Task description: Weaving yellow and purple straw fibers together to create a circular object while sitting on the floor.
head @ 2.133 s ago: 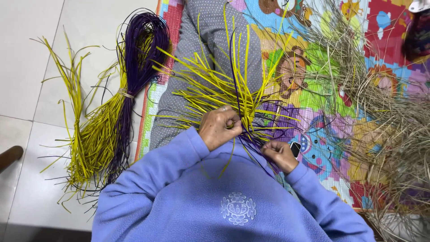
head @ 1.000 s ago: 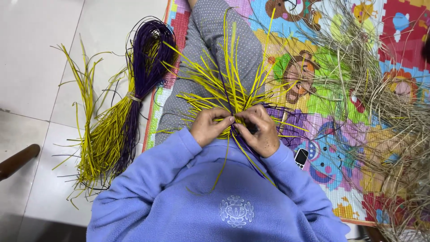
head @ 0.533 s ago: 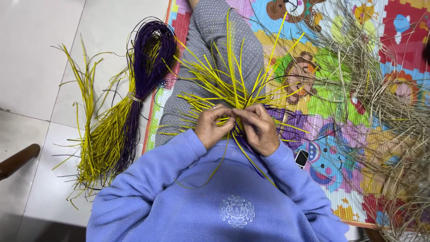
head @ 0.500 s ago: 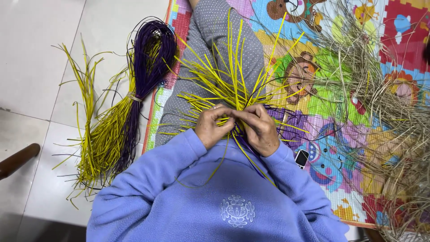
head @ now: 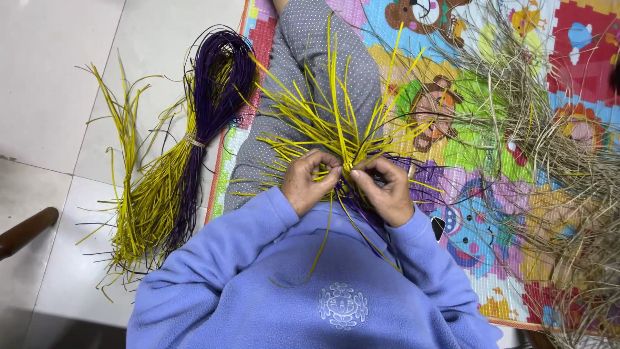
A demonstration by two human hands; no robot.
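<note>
- Both hands meet over the lap in the head view: left hand (head: 309, 183) and right hand (head: 385, 190) are pinched together on the hub of the yellow strips (head: 336, 129), fingertips almost touching.
- Only the centre looks woven so far, I'd judge; the strips fan out loose over the grey-trousered leg (head: 310, 77), so nearly all the weaving is left.
- Some purple strands (head: 413, 169) show at the hub under the hands; how many are worked in I cannot tell.
- One tied bundle (head: 171, 174) of yellow and purple strips lies untouched on the tiles, well apart to the left.
- Floor: pale tiles (head: 51, 97) on the left, a bright cartoon mat (head: 491, 129) under the person.
- Dry straw (head: 568, 168) is heaped on the mat's right side.
</note>
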